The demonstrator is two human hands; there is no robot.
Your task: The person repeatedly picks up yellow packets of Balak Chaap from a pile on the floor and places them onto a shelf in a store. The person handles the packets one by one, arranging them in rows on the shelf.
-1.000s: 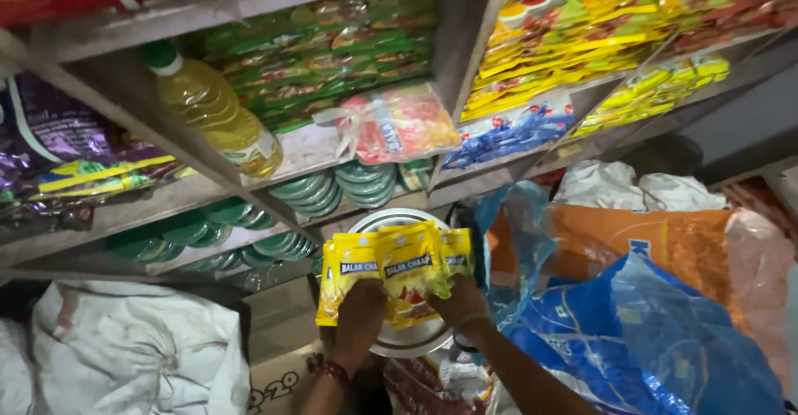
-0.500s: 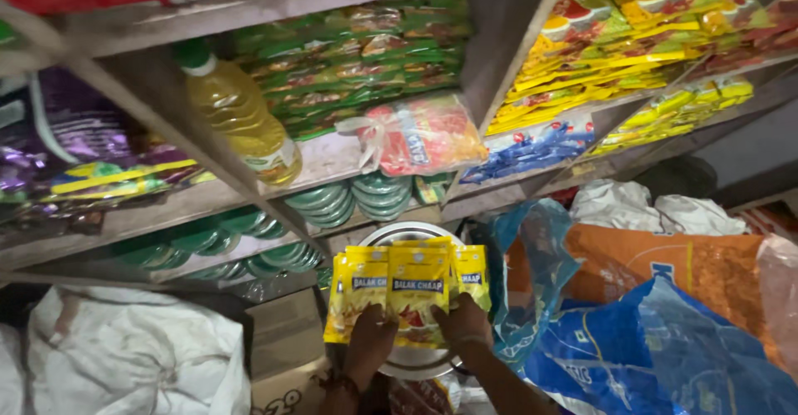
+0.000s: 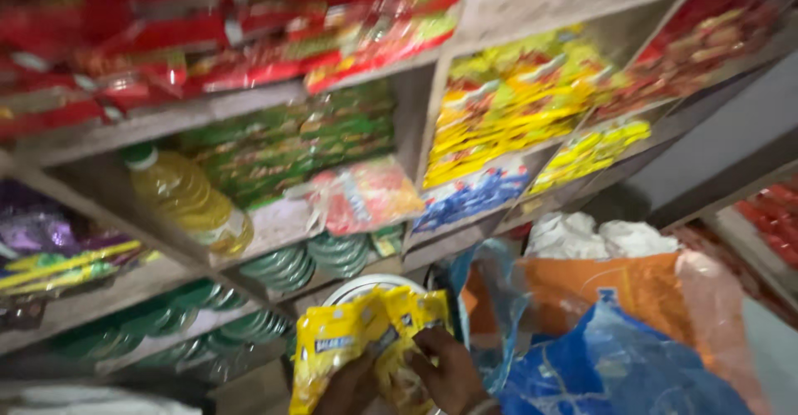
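both hands at six o'clock of the view: left hand and right hand each have their grip closed on the strip of yellow sachets, held upright before a white round lid; oil bottle on the shelf at ten o'clock, blue sack at four.

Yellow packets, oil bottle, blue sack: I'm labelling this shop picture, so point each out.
yellow packets (image 3: 349, 340), head view, on the front of the left packet.
oil bottle (image 3: 187, 199), head view, on its yellow body.
blue sack (image 3: 615, 365), head view, on its crumpled front.
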